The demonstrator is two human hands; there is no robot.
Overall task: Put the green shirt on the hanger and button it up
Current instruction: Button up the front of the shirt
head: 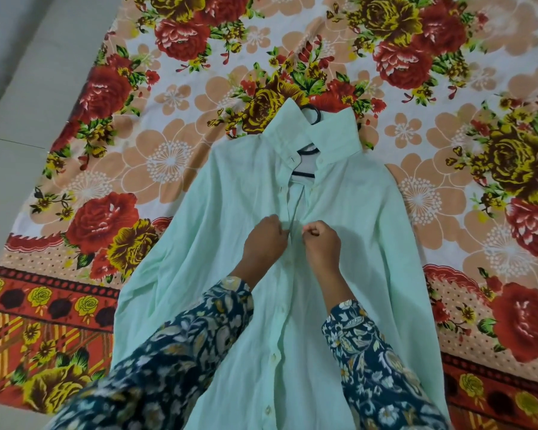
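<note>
**While both hands pinch its front, the green shirt [339, 212] lies flat on its hanger [313, 112]**

Where the two front edges meet at chest height, the left hand [263, 240] and the right hand [322, 243] sit knuckles-up and almost touching. Their fingers are curled tight, and each pinches a fold of thin cloth at the placket [288, 212]. Whether a button lies between the fingertips cannot be told.

The green shirt is a pale mint, a light and slightly crinkled weave. It is spread front-up in the middle of a floral sheet [174, 97], neck away from the person and hem running off the bottom of the view. Its stiffer collar [333, 131] stands open. Inside it the hanger shows as thin black curved bars, and its hook pokes out above onto the sheet.

Below the hands a row of small, pale, round buttons [281, 310] runs down the closed front. Above the hands the front parts in a narrow slit up to the neck. On the person's left a long shirt sleeve [156, 274] drapes outward in soft folds.

The sheet looks plush, printed with red and yellow roses over peach blossoms, and has a red patterned border on the near side. Its left edge ends against a pale grey floor [13, 150]. Bare sheet lies wide beyond the collar and on both sides of the shoulders. Dark blue flower-print cuffs [230, 302] cover both forearms, which cross the lower shirt.
</note>
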